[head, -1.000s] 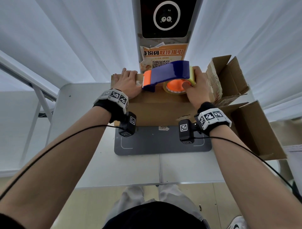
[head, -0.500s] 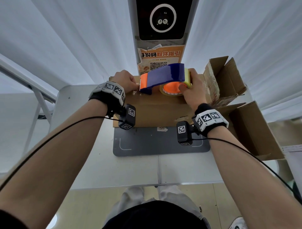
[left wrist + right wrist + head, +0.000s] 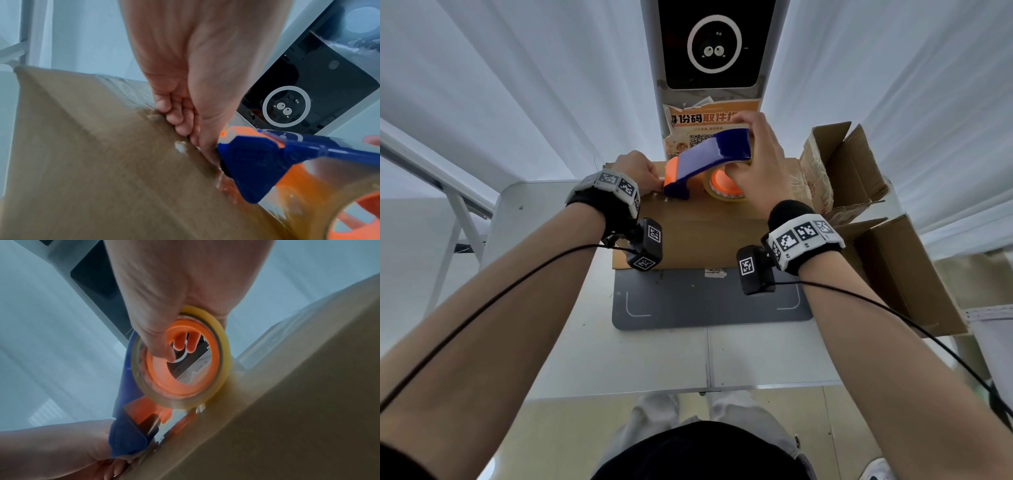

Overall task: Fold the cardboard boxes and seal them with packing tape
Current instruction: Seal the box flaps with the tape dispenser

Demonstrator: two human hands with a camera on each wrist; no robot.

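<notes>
The cardboard box (image 3: 709, 226) lies closed on the worktop (image 3: 571, 359), at 12 o'clock from the person. The right hand (image 3: 756, 161) has its grip closed around the tape dispenser (image 3: 709, 161), tilted on the box top. At 9 o'clock of it, the left hand (image 3: 635, 169) pinches the tape end with curled fingers (image 3: 179, 120).

A closed box (image 3: 709, 236) sits on a grey mat (image 3: 709, 301) on the white worktop (image 3: 544, 342). The right hand (image 3: 760, 164) grips a blue and orange tape dispenser (image 3: 709, 161), its nose down on the far top of the box. The left hand (image 3: 635, 171), fingers curled, is just left of the nose. Open boxes (image 3: 859, 205) stand to the right.
</notes>
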